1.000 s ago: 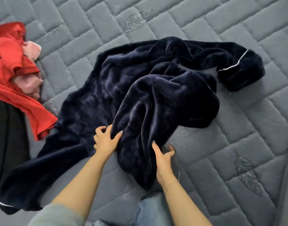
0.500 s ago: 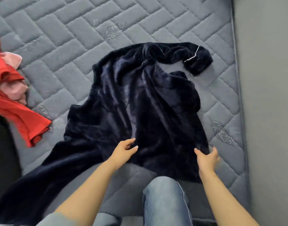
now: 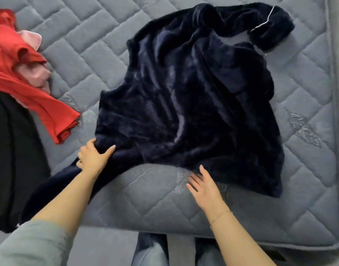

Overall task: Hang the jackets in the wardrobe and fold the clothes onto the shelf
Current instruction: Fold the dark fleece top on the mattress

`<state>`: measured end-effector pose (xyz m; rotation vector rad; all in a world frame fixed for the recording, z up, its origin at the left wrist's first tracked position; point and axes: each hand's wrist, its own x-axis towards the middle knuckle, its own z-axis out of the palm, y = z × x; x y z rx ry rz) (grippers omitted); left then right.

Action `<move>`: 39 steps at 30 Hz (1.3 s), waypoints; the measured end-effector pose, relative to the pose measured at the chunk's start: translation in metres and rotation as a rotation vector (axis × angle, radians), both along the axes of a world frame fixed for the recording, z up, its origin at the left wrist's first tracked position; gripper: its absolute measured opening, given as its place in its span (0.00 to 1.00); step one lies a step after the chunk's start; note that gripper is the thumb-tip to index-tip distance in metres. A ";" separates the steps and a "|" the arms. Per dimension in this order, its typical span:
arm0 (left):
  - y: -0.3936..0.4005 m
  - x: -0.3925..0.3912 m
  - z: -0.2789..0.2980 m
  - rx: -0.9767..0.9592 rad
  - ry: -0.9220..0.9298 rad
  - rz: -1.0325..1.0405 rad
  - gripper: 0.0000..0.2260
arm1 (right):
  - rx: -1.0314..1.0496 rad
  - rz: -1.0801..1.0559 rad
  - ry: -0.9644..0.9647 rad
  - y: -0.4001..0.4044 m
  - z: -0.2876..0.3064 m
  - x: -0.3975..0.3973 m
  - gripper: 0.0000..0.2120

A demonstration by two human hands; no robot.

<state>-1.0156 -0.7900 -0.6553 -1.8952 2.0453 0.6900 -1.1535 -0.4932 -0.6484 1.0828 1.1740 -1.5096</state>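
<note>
On the mattress: the navy fleece top [image 3: 184,104] now lies spread nearly flat on the grey quilted mattress [image 3: 309,89], its body just beyond both hands.
Change: a second ago it was a bunched heap; the folds have been pulled out sideways.
Left hand: the left hand [image 3: 93,156] has shifted outward and its fingers [image 3: 109,149] curl round the near sleeve, which trails back beneath that forearm.
Right hand: the right hand [image 3: 205,186] has let go; fingers spread, holding nothing, just short of the hem.
Far sleeve: well beyond the fingers, bent, white piping showing.
Meaning: flattening looks about done (sleeves not yet laid in), so folding can likely begin.
Beside: a red garment [image 3: 30,100] lies left of the left hand, untouched.
</note>
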 end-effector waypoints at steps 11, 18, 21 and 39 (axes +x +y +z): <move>0.170 0.036 0.021 0.621 0.515 0.657 0.20 | 0.091 -0.175 0.081 0.062 0.010 -0.047 0.11; 0.193 0.020 0.022 0.693 0.842 0.766 0.14 | -0.013 -0.287 0.083 0.104 0.015 -0.060 0.13; 0.150 -0.008 0.018 0.568 0.988 0.805 0.11 | -0.157 -0.453 0.078 0.110 0.007 -0.070 0.24; 0.037 0.084 0.016 0.208 0.572 0.651 0.26 | -0.010 -0.503 -0.005 0.098 0.002 0.005 0.21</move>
